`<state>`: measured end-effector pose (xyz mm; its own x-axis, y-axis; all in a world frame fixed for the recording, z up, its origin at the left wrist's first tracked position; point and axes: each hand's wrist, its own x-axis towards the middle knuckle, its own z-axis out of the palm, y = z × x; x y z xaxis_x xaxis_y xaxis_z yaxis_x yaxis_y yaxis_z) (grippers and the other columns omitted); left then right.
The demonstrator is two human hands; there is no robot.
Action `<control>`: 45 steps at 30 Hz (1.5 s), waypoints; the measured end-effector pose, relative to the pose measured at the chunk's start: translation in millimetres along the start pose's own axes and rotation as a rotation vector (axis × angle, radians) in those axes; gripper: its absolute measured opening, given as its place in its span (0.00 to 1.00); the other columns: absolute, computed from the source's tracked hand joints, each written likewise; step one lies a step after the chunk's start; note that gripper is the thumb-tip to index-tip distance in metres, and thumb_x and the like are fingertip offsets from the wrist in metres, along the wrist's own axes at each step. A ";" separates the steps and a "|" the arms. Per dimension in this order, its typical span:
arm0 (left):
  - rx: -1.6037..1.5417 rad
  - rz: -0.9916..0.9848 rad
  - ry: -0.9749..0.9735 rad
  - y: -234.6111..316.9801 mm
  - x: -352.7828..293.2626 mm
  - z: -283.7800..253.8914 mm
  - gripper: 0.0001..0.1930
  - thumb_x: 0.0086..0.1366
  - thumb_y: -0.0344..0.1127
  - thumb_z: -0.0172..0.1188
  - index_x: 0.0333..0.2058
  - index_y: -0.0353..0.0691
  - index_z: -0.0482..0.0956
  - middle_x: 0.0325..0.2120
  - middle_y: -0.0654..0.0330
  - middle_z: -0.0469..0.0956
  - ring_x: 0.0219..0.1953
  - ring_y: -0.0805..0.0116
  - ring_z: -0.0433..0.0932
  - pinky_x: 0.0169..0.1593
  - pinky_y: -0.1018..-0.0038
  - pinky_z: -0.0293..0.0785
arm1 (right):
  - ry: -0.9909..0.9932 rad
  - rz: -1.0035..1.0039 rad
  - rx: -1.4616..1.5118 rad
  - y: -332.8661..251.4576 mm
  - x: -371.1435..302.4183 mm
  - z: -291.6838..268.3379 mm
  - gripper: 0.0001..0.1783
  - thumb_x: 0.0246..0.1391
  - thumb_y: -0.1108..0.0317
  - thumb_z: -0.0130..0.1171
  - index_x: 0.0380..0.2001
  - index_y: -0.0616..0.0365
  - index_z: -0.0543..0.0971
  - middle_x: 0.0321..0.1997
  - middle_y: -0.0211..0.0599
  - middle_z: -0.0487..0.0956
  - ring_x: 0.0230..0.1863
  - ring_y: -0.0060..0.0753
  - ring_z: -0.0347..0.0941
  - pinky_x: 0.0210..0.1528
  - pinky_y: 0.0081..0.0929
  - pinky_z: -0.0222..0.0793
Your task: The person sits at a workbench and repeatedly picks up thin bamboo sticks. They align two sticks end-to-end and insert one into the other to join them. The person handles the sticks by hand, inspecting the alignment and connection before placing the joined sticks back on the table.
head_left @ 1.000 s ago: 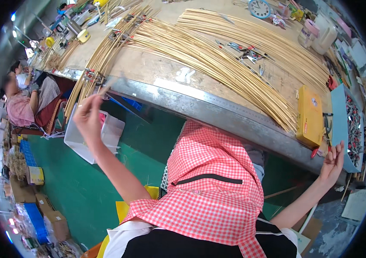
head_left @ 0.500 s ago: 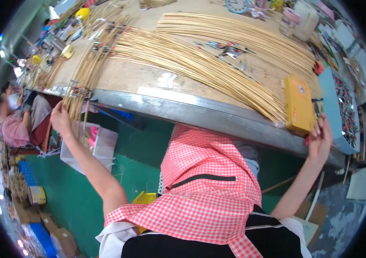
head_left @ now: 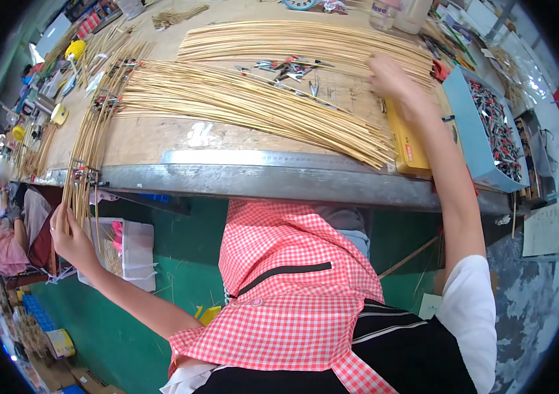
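Your left grip (head_left: 74, 244) is pinched on the near ends of the clipped sticks (head_left: 84, 148), overhanging the surface (head_left: 227, 177). Below, a white bin (head_left: 141, 244) holds something pink (head_left: 117, 234). A blue box (head_left: 466, 131) of clips (head_left: 493, 118) stands right of the yellow box (head_left: 409, 148). Your right hand (head_left: 394, 80) is by the far bundle (head_left: 292, 39); its grip cannot be told.

Workshop clutter on and around the worktable (head_left: 148, 139)
Below and to the right of the left hand (head_left: 72, 240), a white bin (head_left: 139, 257) holding a pink item (head_left: 117, 235) stands over the green floor (head_left: 128, 322); to its left sits a person in pink clothing (head_left: 7, 251). Farther beyond that hand are a yellow cup (head_left: 60, 114) and a rounded yellow object (head_left: 76, 49). A metal ruler (head_left: 246, 157) lies between the hands, along the near edge. Beyond the right hand (head_left: 394, 82) stands a clear jar (head_left: 382, 16); left of it, a blue-rimmed clock (head_left: 300, 4) is partly cut off. Pale papers (head_left: 542, 233) show lower right of that hand.
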<state>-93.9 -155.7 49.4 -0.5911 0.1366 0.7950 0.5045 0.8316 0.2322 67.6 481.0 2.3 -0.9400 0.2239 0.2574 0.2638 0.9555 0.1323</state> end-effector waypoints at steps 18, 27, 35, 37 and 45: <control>-0.229 -0.026 -0.133 45.2 -32.6 17.4 0.09 0.62 0.23 0.55 0.40 0.33 0.79 0.37 0.55 0.78 0.40 0.62 0.77 0.45 0.72 0.70 | -0.076 0.025 0.045 30.6 21.0 33.4 0.08 0.46 0.75 0.48 0.30 0.61 0.75 0.33 0.49 0.76 0.40 0.54 0.72 0.39 0.44 0.68; -0.313 0.038 -0.161 79.6 -31.3 18.5 0.09 0.62 0.22 0.54 0.40 0.34 0.80 0.37 0.56 0.79 0.41 0.63 0.77 0.46 0.72 0.70 | 0.620 -0.071 0.016 27.1 18.8 -47.8 0.07 0.51 0.77 0.46 0.33 0.59 0.72 0.33 0.46 0.77 0.36 0.52 0.74 0.34 0.42 0.69; -1.009 -0.093 -0.417 154.6 -57.4 47.7 0.12 0.61 0.20 0.53 0.43 0.30 0.78 0.37 0.55 0.79 0.42 0.68 0.77 0.48 0.76 0.70 | 0.536 0.203 0.325 -103.2 -112.3 -143.3 0.02 0.51 0.76 0.56 0.30 0.62 0.74 0.26 0.47 0.75 0.26 0.45 0.73 0.29 0.33 0.67; -1.283 -0.322 -0.571 184.1 -69.4 49.0 0.14 0.62 0.23 0.54 0.46 0.28 0.75 0.40 0.52 0.79 0.44 0.64 0.78 0.51 0.72 0.69 | 0.425 0.355 0.552 -139.3 -141.5 -130.7 0.03 0.51 0.76 0.56 0.30 0.65 0.75 0.24 0.41 0.75 0.22 0.33 0.70 0.28 0.26 0.65; -1.720 -0.674 -0.611 207.2 -87.7 67.7 0.16 0.64 0.32 0.56 0.45 0.23 0.74 0.39 0.43 0.78 0.41 0.54 0.80 0.49 0.62 0.77 | 0.028 0.381 1.421 -234.4 -174.5 -77.7 0.02 0.52 0.79 0.57 0.30 0.67 0.76 0.24 0.30 0.77 0.26 0.14 0.70 0.29 0.14 0.64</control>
<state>19.9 41.0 -10.2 -0.8330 0.5256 0.1728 -0.1069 -0.4592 0.8819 186.6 203.0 0.8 -0.8551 0.5122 0.0808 0.0437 0.2264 -0.9731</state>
